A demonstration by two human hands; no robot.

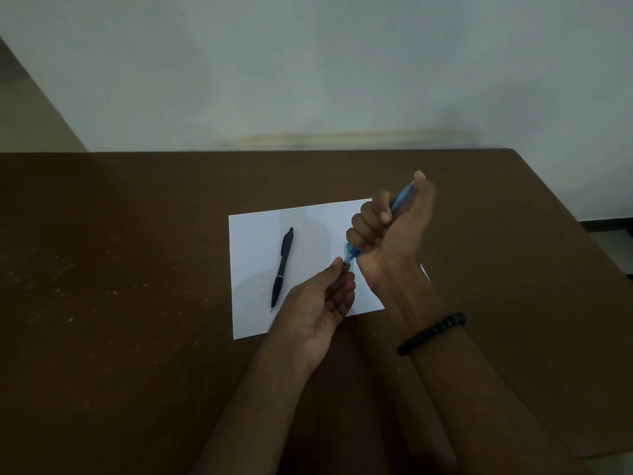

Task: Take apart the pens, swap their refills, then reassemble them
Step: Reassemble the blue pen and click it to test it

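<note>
A blue pen (pixel 401 197) is held above the sheet of white paper (pixel 260 234). My right hand (pixel 390 231) grips its barrel in a fist, palm turned up, with the upper end poking out by the thumb. The pen's lower tip end shows just below the fist. My left hand (pixel 325 303) pinches that tip end with thumb and fingertips. A black pen (pixel 282 267) lies whole on the left part of the paper, its tip pointing toward me.
The paper lies on a brown table (pixel 120 269) whose far edge meets a pale wall. The table's right edge runs diagonally at the right. A black bead bracelet (pixel 432 332) sits on my right wrist.
</note>
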